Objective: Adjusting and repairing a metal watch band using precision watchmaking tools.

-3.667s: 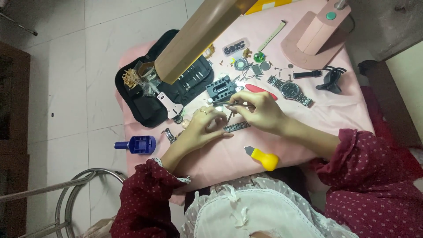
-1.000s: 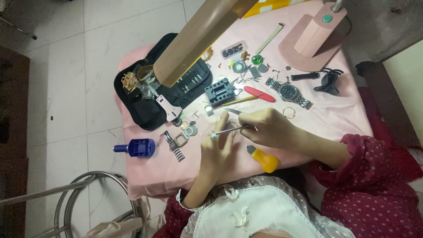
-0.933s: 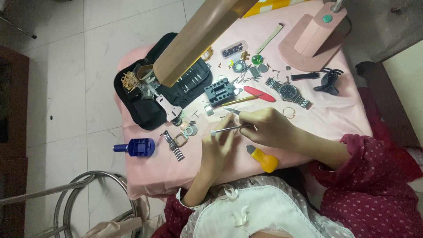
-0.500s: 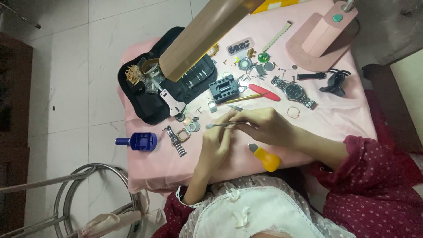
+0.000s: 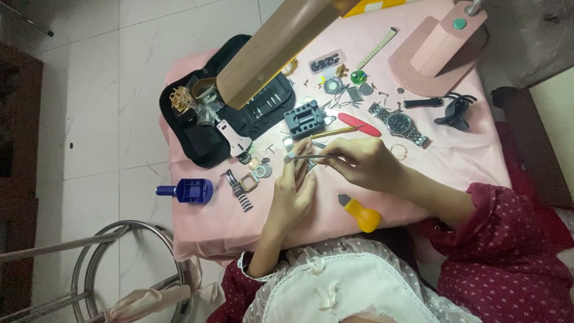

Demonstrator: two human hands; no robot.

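The right hand (image 5: 365, 164) is pinching a slim metal tool (image 5: 314, 158) between thumb and fingertips, its shaft lying level and its tip pointing left. The left hand (image 5: 292, 194) is standing edge-up just below that tip, fingers closed together and reaching up toward it; whether they are gripping some small part is too hidden to tell. Both hands are working near the middle of the table (image 5: 466, 161), which is draped in pink cloth.

Just left of the left hand's fingertips a metal watch band and square case (image 5: 239, 186) are lying, and beyond them a blue case tool (image 5: 186, 191) is sitting at the table's left edge. A yellow-handled tool (image 5: 360, 214) is resting near the front edge, below the right wrist. Above the hands a black watch holder block (image 5: 304, 118), a red-handled tool (image 5: 359, 124) and a steel wristwatch (image 5: 399, 124) are spread out, with a black tool pouch (image 5: 197, 137) lying open toward the back left corner.
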